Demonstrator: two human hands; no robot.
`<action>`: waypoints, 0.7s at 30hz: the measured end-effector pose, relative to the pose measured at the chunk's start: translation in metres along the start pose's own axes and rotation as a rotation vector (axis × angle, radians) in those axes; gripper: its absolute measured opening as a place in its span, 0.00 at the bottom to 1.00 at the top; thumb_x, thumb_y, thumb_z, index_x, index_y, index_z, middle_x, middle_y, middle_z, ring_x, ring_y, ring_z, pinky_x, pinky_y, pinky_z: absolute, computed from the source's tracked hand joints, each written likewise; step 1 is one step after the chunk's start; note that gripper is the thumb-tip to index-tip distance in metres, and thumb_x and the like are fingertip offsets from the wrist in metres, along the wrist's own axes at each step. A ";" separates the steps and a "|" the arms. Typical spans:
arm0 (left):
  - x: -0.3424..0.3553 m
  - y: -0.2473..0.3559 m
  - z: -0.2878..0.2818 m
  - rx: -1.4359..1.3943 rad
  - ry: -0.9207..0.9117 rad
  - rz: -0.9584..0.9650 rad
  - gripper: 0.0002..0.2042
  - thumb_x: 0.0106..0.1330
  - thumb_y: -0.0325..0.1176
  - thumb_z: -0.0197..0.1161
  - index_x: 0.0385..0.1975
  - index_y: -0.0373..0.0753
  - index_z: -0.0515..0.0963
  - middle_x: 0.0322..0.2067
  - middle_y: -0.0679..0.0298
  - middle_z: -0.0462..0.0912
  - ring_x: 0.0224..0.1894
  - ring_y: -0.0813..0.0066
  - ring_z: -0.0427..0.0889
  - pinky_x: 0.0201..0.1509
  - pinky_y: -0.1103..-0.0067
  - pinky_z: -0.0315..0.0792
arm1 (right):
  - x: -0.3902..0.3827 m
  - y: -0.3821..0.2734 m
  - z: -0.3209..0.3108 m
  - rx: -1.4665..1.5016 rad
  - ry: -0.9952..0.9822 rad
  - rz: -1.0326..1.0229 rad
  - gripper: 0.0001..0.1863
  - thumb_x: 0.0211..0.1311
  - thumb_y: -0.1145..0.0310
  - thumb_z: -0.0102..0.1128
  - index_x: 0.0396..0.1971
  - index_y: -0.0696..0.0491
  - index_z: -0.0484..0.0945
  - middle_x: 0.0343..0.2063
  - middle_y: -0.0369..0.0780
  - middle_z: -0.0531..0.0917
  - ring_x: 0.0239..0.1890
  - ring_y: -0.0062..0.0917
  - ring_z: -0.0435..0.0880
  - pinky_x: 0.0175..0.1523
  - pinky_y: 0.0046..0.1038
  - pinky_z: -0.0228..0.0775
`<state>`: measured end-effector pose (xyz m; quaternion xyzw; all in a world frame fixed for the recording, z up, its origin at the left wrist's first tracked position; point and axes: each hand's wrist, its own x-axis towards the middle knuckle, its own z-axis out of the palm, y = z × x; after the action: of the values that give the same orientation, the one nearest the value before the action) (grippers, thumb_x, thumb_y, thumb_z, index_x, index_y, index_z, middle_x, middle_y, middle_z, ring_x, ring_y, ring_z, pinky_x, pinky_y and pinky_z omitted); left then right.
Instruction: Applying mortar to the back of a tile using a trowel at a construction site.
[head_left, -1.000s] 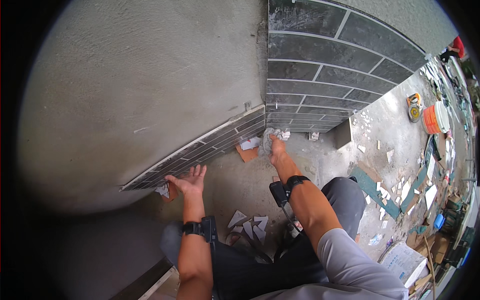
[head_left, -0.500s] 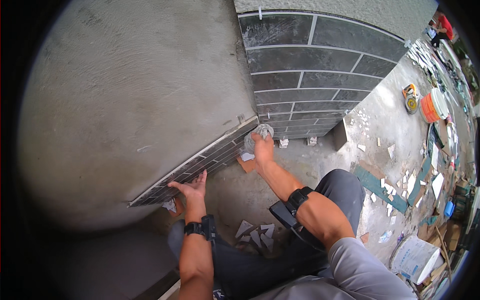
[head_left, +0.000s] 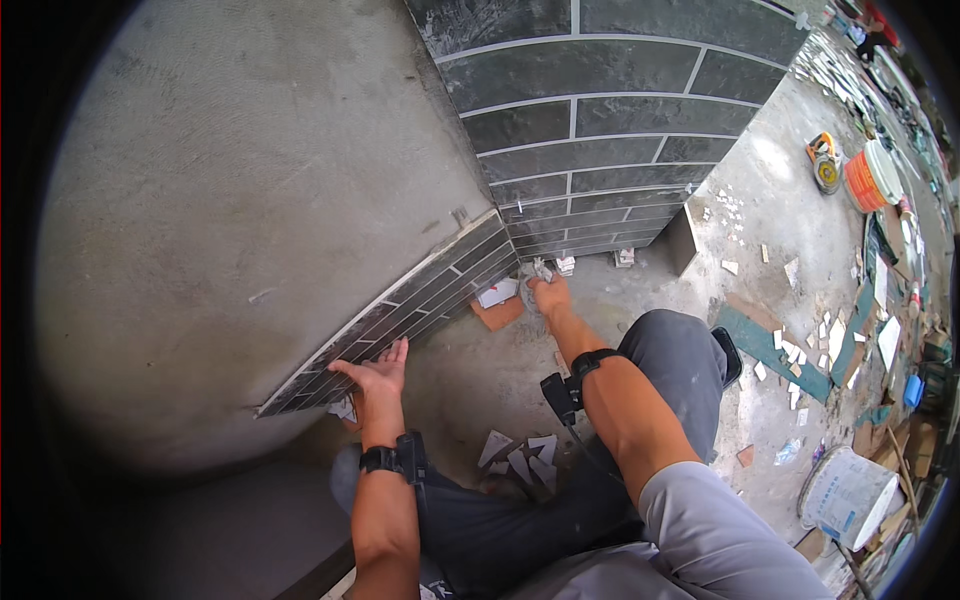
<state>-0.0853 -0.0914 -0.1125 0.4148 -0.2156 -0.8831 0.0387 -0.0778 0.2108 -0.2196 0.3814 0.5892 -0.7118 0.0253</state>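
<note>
A dark tile panel with light joints (head_left: 415,305) leans along the low part of the bare wall on the left. Against its lower face rests my left hand (head_left: 375,378), fingers stretched and thumb apart. My right hand (head_left: 550,294) is down at the corner where this panel meets the taller dark tiled wall (head_left: 600,115). Its fingers close on a crumpled grey rag (head_left: 537,270), partly hidden by the hand. An orange brick piece (head_left: 497,314) with white tile scraps on top supports the panel's lower edge beside that hand.
Small stacked spacers (head_left: 565,266) sit under the tiled wall. Broken white tile pieces (head_left: 520,462) lie between my legs. To the right are an angle grinder (head_left: 826,165), an orange-and-white bucket (head_left: 872,176), a tipped white bucket (head_left: 846,497) and scattered tile shards. A person in red (head_left: 878,28) is far off.
My right hand has moved down with the rag, from the panel's upper corner to near its foot. The left hand stays on the panel, and the view has shifted closer to the corner.
</note>
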 end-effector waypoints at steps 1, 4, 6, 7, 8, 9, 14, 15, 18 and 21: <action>0.001 -0.007 0.001 0.000 -0.017 -0.009 0.63 0.40 0.80 0.50 0.69 0.53 0.23 0.71 0.56 0.26 0.72 0.49 0.37 0.70 0.51 0.48 | 0.009 -0.007 -0.003 -0.023 0.074 -0.022 0.30 0.47 0.64 0.61 0.51 0.63 0.72 0.49 0.55 0.78 0.53 0.44 0.77 0.57 0.34 0.65; -0.001 -0.012 -0.001 0.057 -0.028 -0.041 0.62 0.40 0.82 0.47 0.69 0.52 0.23 0.71 0.54 0.26 0.72 0.47 0.39 0.70 0.52 0.49 | 0.007 -0.038 0.006 -0.079 0.144 -0.067 0.31 0.48 0.63 0.60 0.53 0.63 0.70 0.49 0.55 0.77 0.53 0.45 0.76 0.57 0.35 0.65; 0.002 -0.008 -0.005 0.067 -0.047 -0.028 0.64 0.38 0.82 0.49 0.68 0.54 0.22 0.71 0.54 0.26 0.72 0.47 0.38 0.70 0.53 0.49 | -0.011 -0.053 0.021 -0.203 0.256 -0.161 0.29 0.48 0.62 0.60 0.51 0.60 0.70 0.47 0.55 0.78 0.51 0.48 0.76 0.55 0.39 0.65; 0.004 -0.006 -0.008 0.073 -0.061 -0.015 0.65 0.36 0.82 0.51 0.67 0.55 0.20 0.71 0.54 0.25 0.72 0.47 0.38 0.70 0.53 0.49 | -0.024 -0.062 0.026 -0.203 0.247 -0.165 0.29 0.48 0.62 0.60 0.51 0.60 0.70 0.47 0.55 0.78 0.51 0.48 0.76 0.55 0.39 0.65; 0.005 -0.002 -0.011 0.066 -0.062 -0.006 0.65 0.36 0.82 0.51 0.67 0.55 0.20 0.71 0.54 0.25 0.72 0.47 0.38 0.70 0.53 0.49 | -0.039 -0.068 0.029 -0.226 0.227 -0.270 0.27 0.48 0.62 0.60 0.49 0.59 0.70 0.45 0.55 0.78 0.50 0.48 0.76 0.54 0.40 0.66; 0.006 0.001 -0.013 0.056 -0.056 -0.013 0.65 0.35 0.82 0.51 0.67 0.56 0.20 0.71 0.54 0.26 0.72 0.47 0.38 0.70 0.53 0.48 | -0.056 -0.079 0.029 -0.249 0.211 -0.377 0.26 0.49 0.61 0.60 0.47 0.58 0.70 0.44 0.55 0.78 0.49 0.49 0.76 0.52 0.42 0.67; 0.004 -0.002 -0.012 0.056 -0.061 -0.016 0.66 0.35 0.82 0.52 0.67 0.57 0.19 0.71 0.53 0.26 0.72 0.47 0.38 0.70 0.53 0.48 | -0.104 -0.100 0.016 -0.483 -0.032 -0.749 0.24 0.49 0.59 0.60 0.44 0.57 0.67 0.42 0.55 0.78 0.47 0.49 0.77 0.48 0.43 0.69; 0.000 -0.007 -0.007 0.055 -0.049 0.004 0.66 0.35 0.82 0.52 0.67 0.55 0.20 0.70 0.53 0.26 0.72 0.47 0.38 0.70 0.53 0.48 | -0.105 -0.101 0.014 -0.608 -0.200 -0.747 0.25 0.48 0.58 0.60 0.44 0.57 0.67 0.42 0.55 0.78 0.47 0.48 0.77 0.48 0.43 0.70; -0.005 -0.016 -0.002 0.085 -0.046 0.019 0.67 0.35 0.82 0.52 0.68 0.52 0.20 0.70 0.52 0.26 0.72 0.47 0.38 0.70 0.52 0.47 | -0.064 -0.069 0.014 -0.744 -0.295 -0.290 0.37 0.46 0.55 0.61 0.51 0.65 0.62 0.47 0.58 0.76 0.52 0.46 0.76 0.54 0.38 0.68; -0.002 -0.007 -0.013 0.125 -0.077 0.002 0.66 0.36 0.81 0.53 0.67 0.53 0.19 0.70 0.53 0.26 0.71 0.46 0.40 0.69 0.51 0.48 | -0.036 -0.046 0.026 -0.717 -0.391 -0.160 0.52 0.44 0.55 0.62 0.61 0.72 0.45 0.54 0.61 0.71 0.57 0.44 0.73 0.59 0.33 0.65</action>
<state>-0.0739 -0.0895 -0.1213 0.3819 -0.2722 -0.8832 0.0054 -0.0882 0.1879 -0.1605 0.1590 0.8118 -0.5202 0.2125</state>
